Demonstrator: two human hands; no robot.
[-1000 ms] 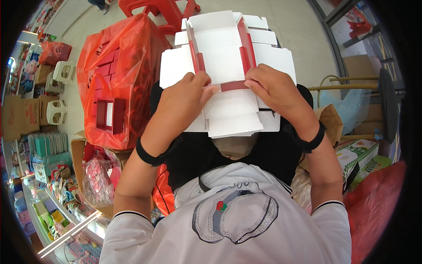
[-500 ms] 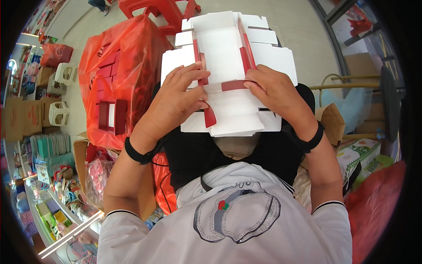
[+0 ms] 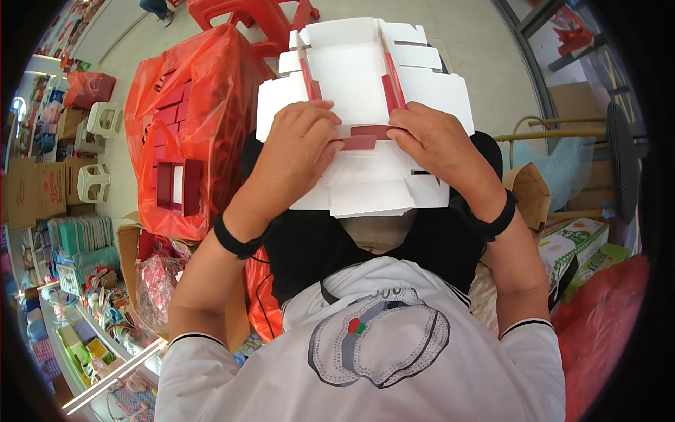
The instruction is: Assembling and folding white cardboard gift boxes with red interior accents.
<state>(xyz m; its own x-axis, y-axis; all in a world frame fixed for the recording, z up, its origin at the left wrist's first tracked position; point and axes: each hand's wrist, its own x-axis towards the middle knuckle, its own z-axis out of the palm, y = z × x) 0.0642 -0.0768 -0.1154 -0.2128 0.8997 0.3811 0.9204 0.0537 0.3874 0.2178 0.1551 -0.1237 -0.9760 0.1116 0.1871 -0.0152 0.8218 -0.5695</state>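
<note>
A partly folded cardboard box (image 3: 344,70), white inside and dark red outside, lies across my lap. Its two long side walls stand up, and wide white flaps spread out to both sides. My left hand (image 3: 295,148) is closed around the near end of the left wall, its fingertips over the top edge. Between the hands, two red end tabs (image 3: 360,143) are folded inward and overlap across the near end. My right hand (image 3: 436,141) pinches the near right corner, where the wall meets its tab. Toward me, a white end flap (image 3: 369,197) lies flat.
At left stands a big red plastic bag (image 3: 232,91) of stacked dark red boxes, with an open small red box (image 3: 179,186) against it. Behind are a red stool (image 3: 271,24) and white stools (image 3: 93,181). A brown paper bag (image 3: 527,193) and a green-white carton (image 3: 573,243) sit at right.
My left hand has moved right and inward, turning the left end tab from pointing toward me to lying across the near end. My right hand holds nearly the same place.
</note>
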